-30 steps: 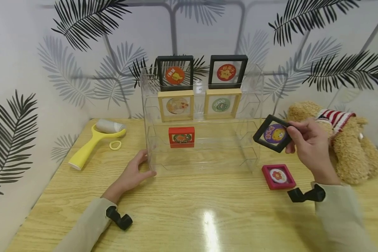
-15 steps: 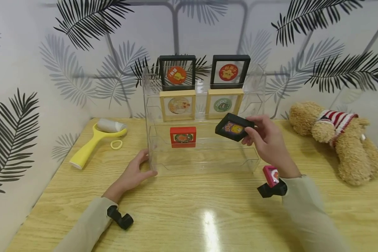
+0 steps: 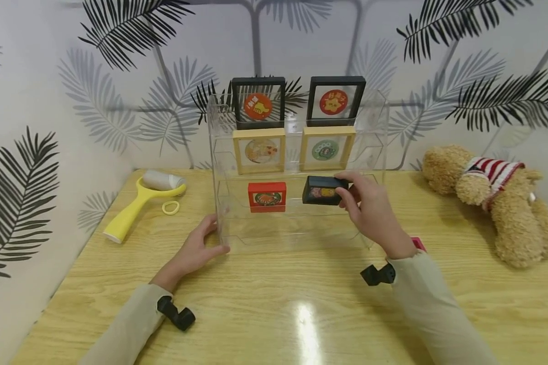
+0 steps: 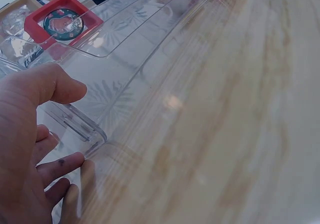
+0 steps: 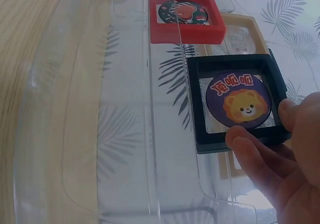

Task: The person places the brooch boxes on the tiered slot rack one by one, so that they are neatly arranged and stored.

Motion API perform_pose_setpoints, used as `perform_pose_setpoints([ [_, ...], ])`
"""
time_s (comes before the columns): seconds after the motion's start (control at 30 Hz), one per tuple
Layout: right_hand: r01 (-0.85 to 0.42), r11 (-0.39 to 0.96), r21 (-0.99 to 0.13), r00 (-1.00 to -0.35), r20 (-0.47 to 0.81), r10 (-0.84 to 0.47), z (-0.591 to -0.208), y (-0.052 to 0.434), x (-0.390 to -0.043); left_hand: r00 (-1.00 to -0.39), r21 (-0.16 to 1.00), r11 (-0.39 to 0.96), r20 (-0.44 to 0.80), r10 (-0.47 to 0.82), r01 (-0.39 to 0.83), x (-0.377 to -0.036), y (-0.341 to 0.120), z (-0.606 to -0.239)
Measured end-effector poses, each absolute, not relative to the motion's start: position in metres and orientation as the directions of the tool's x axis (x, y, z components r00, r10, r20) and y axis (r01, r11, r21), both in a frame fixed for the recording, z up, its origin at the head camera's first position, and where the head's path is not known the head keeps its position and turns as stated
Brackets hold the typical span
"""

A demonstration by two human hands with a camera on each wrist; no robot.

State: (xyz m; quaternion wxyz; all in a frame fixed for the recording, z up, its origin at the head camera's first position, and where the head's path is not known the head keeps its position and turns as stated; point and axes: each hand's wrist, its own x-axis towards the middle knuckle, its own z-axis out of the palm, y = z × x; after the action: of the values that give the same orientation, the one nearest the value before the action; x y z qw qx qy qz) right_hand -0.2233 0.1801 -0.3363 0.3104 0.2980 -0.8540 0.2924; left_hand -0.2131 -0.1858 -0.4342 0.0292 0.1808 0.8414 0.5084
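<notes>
My right hand pinches a small black square frame at its right side. It is at the third tier of a clear stepped display rack, right of a red frame. In the right wrist view, a purple round badge with a lion face shows inside the black frame. My left hand holds the rack's lower left side, thumb in front and fingers along the outer side. The left wrist view shows that thumb and a rack edge between it and the fingers.
Higher tiers hold two black frames and two light wooden frames. A yellow-handled lint roller and a yellow ring lie left. A teddy bear lies right. A pink frame is mostly hidden behind my right wrist.
My right hand has carried the black frame leftward from beside the rack to its third tier, and the frame has turned more level. My left hand has stayed at the rack's side.
</notes>
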Motion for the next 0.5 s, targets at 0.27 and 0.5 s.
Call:
perform_pose_setpoints([
  [0.27,-0.697,0.654,-0.294,-0.631,0.684,-0.365,-0.343,0.177,-0.232,-0.926,0.856,0.420,0.157,0.344,0.302,-0.212,-0.187,-0.434],
  [0.5,-0.651,0.651,-0.390,-0.725,0.573,-0.382,-0.344,0.177,-0.233,-0.920,0.854,0.412,0.174,0.350,0.318,-0.214,-0.186,-0.434],
])
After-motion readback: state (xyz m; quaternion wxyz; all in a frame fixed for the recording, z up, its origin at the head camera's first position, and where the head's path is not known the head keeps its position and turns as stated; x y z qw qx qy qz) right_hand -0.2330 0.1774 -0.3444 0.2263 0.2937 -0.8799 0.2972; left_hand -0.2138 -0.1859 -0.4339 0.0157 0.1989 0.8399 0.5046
